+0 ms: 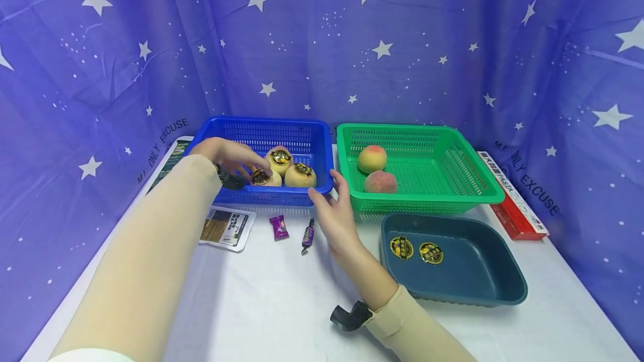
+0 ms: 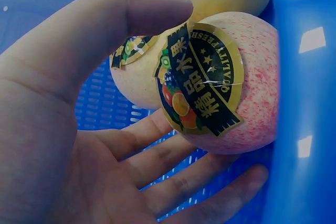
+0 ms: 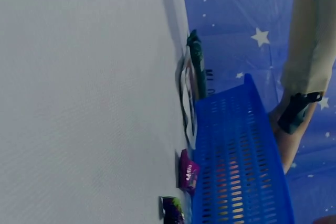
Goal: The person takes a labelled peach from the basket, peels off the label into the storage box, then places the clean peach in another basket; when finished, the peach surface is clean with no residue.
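Inside the blue basket (image 1: 282, 197) lie three peaches with black-and-gold stickers. My left hand (image 1: 233, 156) is over the leftmost peach (image 1: 273, 179). In the left wrist view, the loosely spread fingers (image 2: 173, 182) lie along the underside of this pink-speckled peach (image 2: 257, 93), and the thumb extends past its top. The other two peaches, a rear one (image 1: 278, 155) and a right one (image 1: 300, 179), sit against it. My right hand (image 1: 338, 218) holds the basket's front right corner, thumb on the front rim and fingers along the side; most of it is outside the right wrist view.
A green basket (image 1: 427, 197) with two peaches (image 1: 372, 159) stands to the right. Nearer is a dark teal tray (image 1: 468, 264) with two loose stickers (image 1: 401, 248). Two purple-wrapped sweets (image 1: 279, 228) and a flat food pack (image 1: 228, 228) lie in front; a red box (image 1: 523, 222) lies far right.
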`<state>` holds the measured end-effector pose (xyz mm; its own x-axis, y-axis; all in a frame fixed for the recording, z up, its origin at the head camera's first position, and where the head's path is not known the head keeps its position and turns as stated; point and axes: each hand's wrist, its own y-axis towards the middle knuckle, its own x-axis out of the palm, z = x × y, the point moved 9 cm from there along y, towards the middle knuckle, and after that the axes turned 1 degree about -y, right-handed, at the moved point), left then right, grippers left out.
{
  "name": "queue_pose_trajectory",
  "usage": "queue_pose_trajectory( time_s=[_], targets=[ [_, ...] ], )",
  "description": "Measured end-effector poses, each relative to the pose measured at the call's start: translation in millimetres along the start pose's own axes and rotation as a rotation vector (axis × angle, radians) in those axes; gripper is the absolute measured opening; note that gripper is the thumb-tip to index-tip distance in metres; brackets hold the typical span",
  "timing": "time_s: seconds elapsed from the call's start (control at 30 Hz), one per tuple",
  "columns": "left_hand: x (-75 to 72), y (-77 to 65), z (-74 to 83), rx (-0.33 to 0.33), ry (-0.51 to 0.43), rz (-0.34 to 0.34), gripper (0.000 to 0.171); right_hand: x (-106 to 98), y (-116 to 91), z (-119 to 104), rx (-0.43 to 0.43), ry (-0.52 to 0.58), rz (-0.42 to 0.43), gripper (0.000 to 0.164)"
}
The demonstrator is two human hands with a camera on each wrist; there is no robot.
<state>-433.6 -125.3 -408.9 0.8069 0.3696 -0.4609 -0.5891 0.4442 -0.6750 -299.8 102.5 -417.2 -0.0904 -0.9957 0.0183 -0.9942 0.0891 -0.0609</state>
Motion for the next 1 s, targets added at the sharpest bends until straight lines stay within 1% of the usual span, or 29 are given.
queue_pose_trajectory(
  time_s=[0.03,0.1,0.2,0.3,0.43,0.5,0.57,0.67,0.7,0.8,0.87,0.93,1.0],
  targets=[
    [1.2,-0.3,-0.2,-0.003,-0.005,0.000,0.096,1,3,1,-0.008,-0.001,0.020,0.072],
    [3.5,-0.9,-0.9,-0.003,-0.015,0.002,0.098,2,9,3,-0.020,0.009,0.050,0.070],
    [7.2,0.6,-3.6,-0.009,-0.049,0.014,0.095,4,15,7,-0.031,0.020,0.091,0.066],
    [11.7,5.1,-6.1,-0.020,-0.108,0.031,0.088,4,17,9,-0.056,0.017,0.137,0.062],
    [16.0,7.9,-5.9,-0.028,-0.175,0.070,0.081,4,17,10,-0.101,-0.002,0.173,0.058],
    [15.8,6.9,-4.4,-0.023,-0.178,0.102,0.076,5,18,11,-0.116,-0.007,0.179,0.058],
    [13.7,5.2,-3.8,-0.023,-0.192,0.144,0.070,5,17,10,-0.112,-0.015,0.188,0.059],
    [7.7,0.5,-4.1,-0.033,-0.246,0.230,0.058,7,19,9,-0.105,0.003,0.187,0.063],
    [5.9,-1.5,-4.5,-0.039,-0.280,0.256,0.057,8,20,8,-0.102,0.010,0.185,0.064],
    [-0.8,-8.2,-7.2,-0.052,-0.371,0.334,0.062,9,22,7,-0.093,0.023,0.178,0.067],
    [-5.5,-14.1,-7.2,-0.048,-0.366,0.375,0.069,9,23,7,-0.093,0.029,0.174,0.068],
    [-10.6,-20.0,-6.2,-0.030,-0.349,0.412,0.075,8,23,6,-0.096,0.027,0.176,0.069],
    [-14.1,-28.3,-2.0,0.003,-0.323,0.446,0.075,7,23,6,-0.103,0.022,0.176,0.070]
  ],
)
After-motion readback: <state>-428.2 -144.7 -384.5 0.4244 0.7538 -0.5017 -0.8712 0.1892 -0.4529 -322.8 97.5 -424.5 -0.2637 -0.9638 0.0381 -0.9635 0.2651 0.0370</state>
